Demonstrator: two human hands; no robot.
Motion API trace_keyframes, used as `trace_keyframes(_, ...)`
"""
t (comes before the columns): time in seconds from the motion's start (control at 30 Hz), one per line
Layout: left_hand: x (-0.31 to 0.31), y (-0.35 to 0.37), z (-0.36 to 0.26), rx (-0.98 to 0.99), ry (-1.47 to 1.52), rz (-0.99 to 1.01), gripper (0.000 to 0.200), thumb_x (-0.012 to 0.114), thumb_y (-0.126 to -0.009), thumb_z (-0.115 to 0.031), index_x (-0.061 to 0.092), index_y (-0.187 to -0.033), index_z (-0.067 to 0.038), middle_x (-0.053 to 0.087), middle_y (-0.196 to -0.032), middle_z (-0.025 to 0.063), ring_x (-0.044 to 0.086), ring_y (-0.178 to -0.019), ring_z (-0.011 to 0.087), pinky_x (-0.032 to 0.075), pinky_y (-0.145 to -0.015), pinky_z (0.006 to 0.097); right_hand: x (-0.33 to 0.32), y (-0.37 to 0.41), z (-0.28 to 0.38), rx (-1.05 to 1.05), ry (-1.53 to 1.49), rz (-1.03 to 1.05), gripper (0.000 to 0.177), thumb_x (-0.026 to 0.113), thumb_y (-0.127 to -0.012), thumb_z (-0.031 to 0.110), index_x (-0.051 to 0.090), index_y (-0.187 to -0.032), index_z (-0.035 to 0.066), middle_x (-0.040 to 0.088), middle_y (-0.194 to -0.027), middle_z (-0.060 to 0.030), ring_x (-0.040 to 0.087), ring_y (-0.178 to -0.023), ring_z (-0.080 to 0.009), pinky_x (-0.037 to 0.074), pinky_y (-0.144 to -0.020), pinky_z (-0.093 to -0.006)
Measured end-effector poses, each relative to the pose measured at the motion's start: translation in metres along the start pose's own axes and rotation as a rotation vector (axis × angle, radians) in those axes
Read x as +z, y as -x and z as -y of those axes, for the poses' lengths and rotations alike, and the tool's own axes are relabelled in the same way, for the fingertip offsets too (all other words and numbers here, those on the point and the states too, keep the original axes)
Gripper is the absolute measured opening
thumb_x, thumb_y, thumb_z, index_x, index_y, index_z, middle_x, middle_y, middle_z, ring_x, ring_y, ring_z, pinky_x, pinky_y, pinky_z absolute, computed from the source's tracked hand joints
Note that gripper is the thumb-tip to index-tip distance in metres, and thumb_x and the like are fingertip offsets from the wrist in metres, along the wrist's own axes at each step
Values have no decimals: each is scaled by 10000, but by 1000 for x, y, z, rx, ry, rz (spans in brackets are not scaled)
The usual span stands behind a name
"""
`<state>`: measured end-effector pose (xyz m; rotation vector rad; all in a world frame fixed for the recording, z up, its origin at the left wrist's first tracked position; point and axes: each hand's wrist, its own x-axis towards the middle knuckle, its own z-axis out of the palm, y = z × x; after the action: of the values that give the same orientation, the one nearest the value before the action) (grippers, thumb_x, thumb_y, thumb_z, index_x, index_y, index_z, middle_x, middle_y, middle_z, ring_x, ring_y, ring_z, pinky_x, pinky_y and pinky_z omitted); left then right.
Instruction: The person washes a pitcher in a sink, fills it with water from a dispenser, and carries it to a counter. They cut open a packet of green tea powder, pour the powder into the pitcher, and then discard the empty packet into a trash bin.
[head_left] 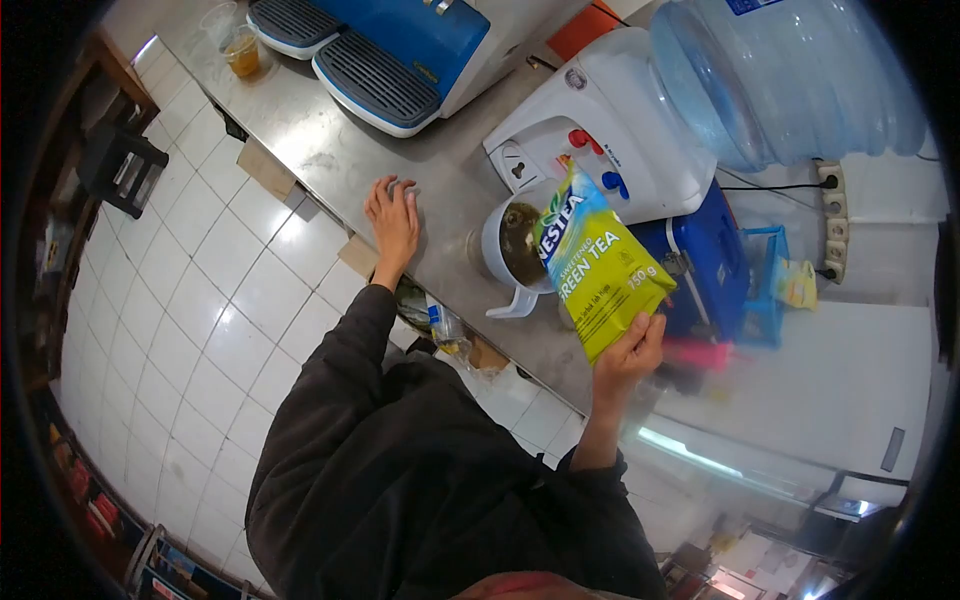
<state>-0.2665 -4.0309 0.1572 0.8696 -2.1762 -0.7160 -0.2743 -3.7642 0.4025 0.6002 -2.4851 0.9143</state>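
Observation:
My right hand (630,355) grips the bottom corner of a green and yellow Nestea green tea packet (605,270). The packet is tilted, its upper end over a white pitcher (493,250) and covering part of that rim. Inside the pitcher is a dark greenish-brown content (520,240); whether anything falls from the packet I cannot make out. The pitcher stands on the metal counter (440,215), its handle pointing toward me. My left hand (393,222) rests on the counter near the edge, fingers apart and holding nothing, to the left of the pitcher.
Behind the pitcher stands a white water dispenser (600,130) with red and blue taps and a large bottle (790,80). A blue drinks machine (400,60) is at the back left, beside a plastic cup (241,55) of brown liquid. A blue box (690,270) stands right.

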Motion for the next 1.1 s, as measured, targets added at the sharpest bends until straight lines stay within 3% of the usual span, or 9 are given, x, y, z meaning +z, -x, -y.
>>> trace_keyframes(0.17, 1, 1, 1, 9, 9, 6, 208, 454, -924, -184, 566, -1085, -115, 446, -1230, 116, 331, -1239, 307, 212, -1031, 445, -1, 2, -10, -4, 2, -3, 263, 397, -977, 127, 347, -745, 14, 340, -605, -55, 307, -575, -93, 294, -492, -271)
trace_keyframes(0.23, 0, 3, 0, 4, 17, 8, 208, 453, -925, -187, 566, -1084, -114, 446, -1231, 113, 333, -1239, 306, 212, -1031, 445, 0, 1, -8, -24, -39, -26, 265, 451, -939, 94, 365, -702, 11, 372, -553, -135, 367, -455, -233, 268, -447, -357)
trace_keyframes(0.53, 1, 0, -1, 11, 30, -9, 203, 458, -923, -185, 570, -1075, -110, 458, -1212, 104, 341, -1231, 304, 216, -1029, 439, 2, 4, -4, -60, -67, -149, 269, 420, -957, 119, 374, -713, 14, 418, -561, -127, 397, -454, -218, 285, -441, -340)
trace_keyframes(0.63, 0, 4, 0, 12, 27, -1, 202, 455, -925, -186, 571, -1072, -109, 460, -1209, 103, 341, -1231, 302, 216, -1029, 438, -5, 0, -5, 19, -25, 39, 267, 419, -957, 132, 380, -718, 20, 428, -552, -120, 409, -444, -220, 293, -436, -335)
trace_keyframes(0.77, -2, 3, -1, 11, 48, 1, 199, 452, -926, -183, 574, -1067, -113, 462, -1208, 102, 343, -1231, 301, 217, -1029, 437, -4, 5, -4, -20, -52, -65, 269, 422, -956, 138, 381, -717, 20, 430, -550, -128, 423, -443, -232, 291, -434, -343)
trace_keyframes(0.83, -1, 4, 1, 3, 40, 17, 200, 450, -926, -181, 573, -1069, -115, 458, -1213, 102, 335, -1239, 302, 208, -1035, 438, -6, 5, -13, -16, 37, 54, 268, 378, -980, 146, 370, -745, 17, 386, -584, -59, 347, -528, -109, 291, -472, -288)
trace_keyframes(0.9, -1, 0, -1, -9, 35, 22, 201, 448, -927, -180, 573, -1071, -117, 453, -1219, 102, 328, -1247, 303, 200, -1040, 439, -4, 3, -4, -15, 1, 5, 266, 378, -979, 146, 371, -746, 16, 382, -580, -59, 342, -527, -109, 291, -472, -289)
trace_keyframes(1.0, -1, 4, 2, 31, 54, -33, 191, 444, -926, -176, 584, -1042, -118, 494, -1166, 93, 370, -1180, 295, 243, -1002, 414, -8, 8, -8, -10, -2, -18, 262, 379, -977, 147, 375, -749, 17, 380, -580, -59, 339, -530, -109, 295, -476, -285)
trace_keyframes(1.1, -8, 4, 0, -10, 189, -64, 196, 432, -943, -197, 596, -973, -94, 579, -982, 72, 499, -950, 228, 371, -845, 361, -7, 5, -11, -25, 3, -3, 261, 377, -976, 151, 380, -752, 18, 385, -592, -60, 345, -541, -110, 300, -484, -282)
